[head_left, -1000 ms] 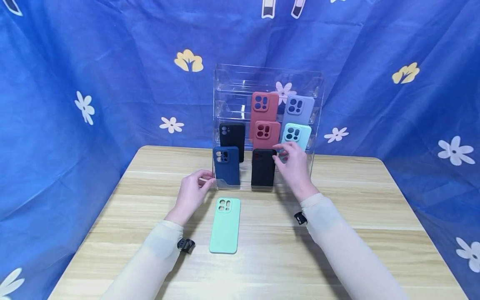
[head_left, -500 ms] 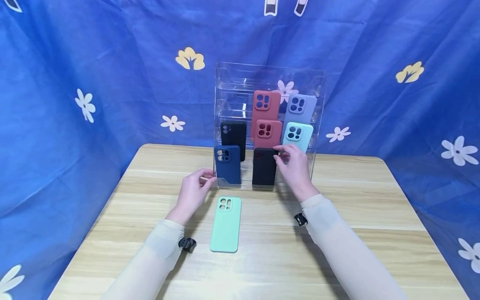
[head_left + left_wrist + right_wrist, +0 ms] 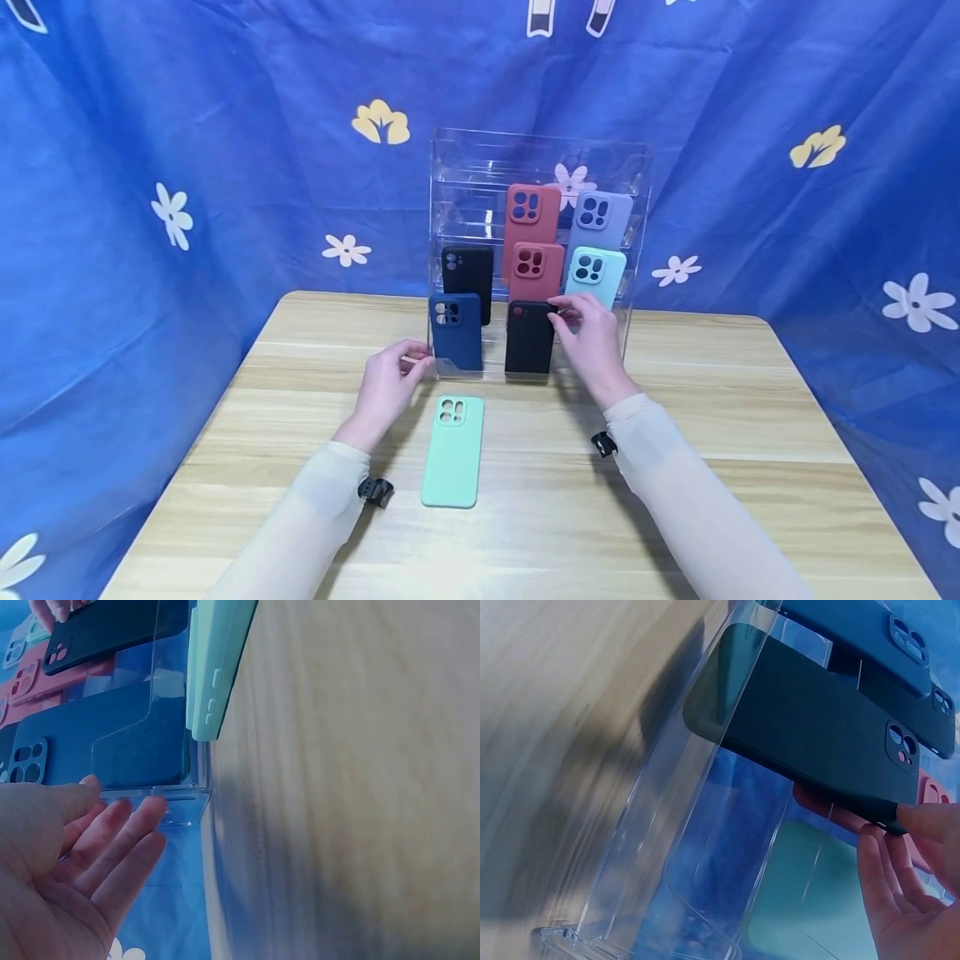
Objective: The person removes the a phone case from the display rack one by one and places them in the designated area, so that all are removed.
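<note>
In the head view a clear tiered display stand (image 3: 491, 377) holds several phone cases. My right hand (image 3: 591, 337) pinches the upper right corner of a black phone case (image 3: 529, 342) standing in the front tier. The right wrist view shows my thumb on this black case's face (image 3: 817, 727) and the fingers at its side edge. My left hand (image 3: 386, 383) is at the stand's lower left side, beside a dark blue phone case (image 3: 457, 333). Its fingers (image 3: 127, 862) are loosely extended, with the tips right at the stand's side edge in the left wrist view.
A mint green phone case (image 3: 452, 454) lies on the wooden table (image 3: 675, 517) before the stand. Behind the front tier stand another black case (image 3: 468, 271), two red cases (image 3: 534, 271), a lavender case (image 3: 611, 218) and a light turquoise case (image 3: 611, 271). A blue curtain (image 3: 262, 167) hangs behind.
My right index finger has come down slightly onto the black phone case's top corner, closing in with the thumb. The left hand has stayed at the stand's side.
</note>
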`<state>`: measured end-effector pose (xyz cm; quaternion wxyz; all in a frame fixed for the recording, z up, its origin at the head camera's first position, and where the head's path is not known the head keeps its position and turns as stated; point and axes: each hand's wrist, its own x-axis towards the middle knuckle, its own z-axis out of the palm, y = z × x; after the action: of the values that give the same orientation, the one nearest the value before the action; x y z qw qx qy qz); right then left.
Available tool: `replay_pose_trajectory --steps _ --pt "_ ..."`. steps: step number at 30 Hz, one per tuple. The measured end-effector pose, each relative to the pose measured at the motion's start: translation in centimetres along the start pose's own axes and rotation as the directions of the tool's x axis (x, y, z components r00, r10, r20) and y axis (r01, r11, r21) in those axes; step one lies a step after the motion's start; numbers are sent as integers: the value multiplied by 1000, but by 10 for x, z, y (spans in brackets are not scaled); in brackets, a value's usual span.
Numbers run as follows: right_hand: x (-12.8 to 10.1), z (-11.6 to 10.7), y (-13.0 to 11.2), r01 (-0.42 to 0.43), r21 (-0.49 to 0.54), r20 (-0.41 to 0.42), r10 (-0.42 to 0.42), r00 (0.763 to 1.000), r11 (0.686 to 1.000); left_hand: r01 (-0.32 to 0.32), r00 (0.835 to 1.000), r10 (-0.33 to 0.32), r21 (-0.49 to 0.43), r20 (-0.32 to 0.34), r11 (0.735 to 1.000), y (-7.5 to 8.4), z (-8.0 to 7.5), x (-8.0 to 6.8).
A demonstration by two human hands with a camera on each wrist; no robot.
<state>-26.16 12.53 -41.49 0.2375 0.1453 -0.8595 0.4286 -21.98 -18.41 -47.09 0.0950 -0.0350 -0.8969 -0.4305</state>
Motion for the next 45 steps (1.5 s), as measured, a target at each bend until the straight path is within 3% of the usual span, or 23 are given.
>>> replay_pose_trajectory --steps 16,27,38,45 --pt "-8 -5 0 3 3 -10 -3 1000 1000 0 1000 0 1 7 1000 1 4 -2" --pt "-4 -12 -11 6 90 34 -9 999 996 -21 1000 21 15 -9 1000 4 -1 0" --pt "-9 -22 -32 26 200 8 -29 1000 979 -3 1000 3 14 -8 1000 1 0 -3" --pt "-10 -32 -44 -86 266 78 68 995 960 -8 1000 9 16 -13 1000 2 -1 -2"
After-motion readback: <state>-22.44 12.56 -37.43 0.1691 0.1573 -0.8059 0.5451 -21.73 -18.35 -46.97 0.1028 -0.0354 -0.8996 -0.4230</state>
